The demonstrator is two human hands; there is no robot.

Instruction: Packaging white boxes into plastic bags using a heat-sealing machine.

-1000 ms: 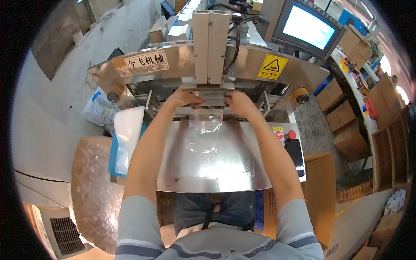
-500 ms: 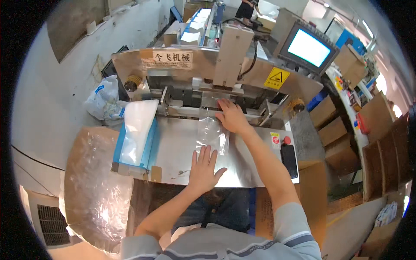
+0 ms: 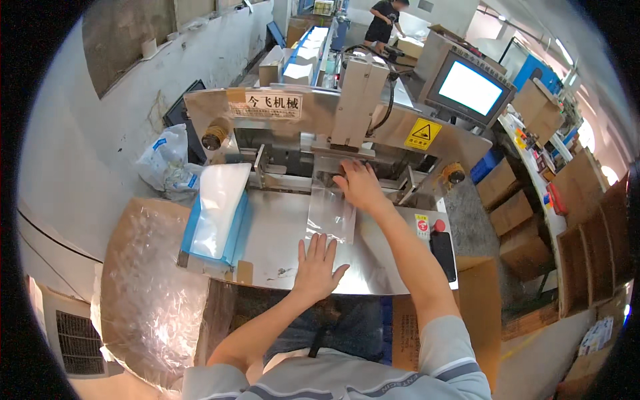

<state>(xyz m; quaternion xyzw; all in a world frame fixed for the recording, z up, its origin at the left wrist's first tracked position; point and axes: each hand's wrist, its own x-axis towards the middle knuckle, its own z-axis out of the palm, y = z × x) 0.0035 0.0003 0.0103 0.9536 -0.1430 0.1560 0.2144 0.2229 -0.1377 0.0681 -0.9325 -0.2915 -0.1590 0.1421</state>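
Observation:
A clear plastic bag (image 3: 331,217) lies flat on the steel worktop (image 3: 270,227), its far end reaching under the head of a machine (image 3: 360,100). With fingers spread, my left hand (image 3: 319,268) rests flat at the bag's near edge. My right hand (image 3: 363,187) lies over the bag's far right side, close to the machine's crossbar, fingers stretched out and pointing away from me. Neither hand is wrapped round anything. To the left, a stack of clear plastic bags (image 3: 221,207) sits in a blue holder (image 3: 237,233).
A large carton (image 3: 120,247) full of clear plastic bags stands at the left. On the worktop's right are a red button (image 3: 439,225) and a black phone (image 3: 443,255). A lit screen (image 3: 470,88) rises at the back right. Another person (image 3: 383,23) stands far off.
The whole view has shifted slightly, showing more of the far person. Both hands keep nearly the same places on the bag.

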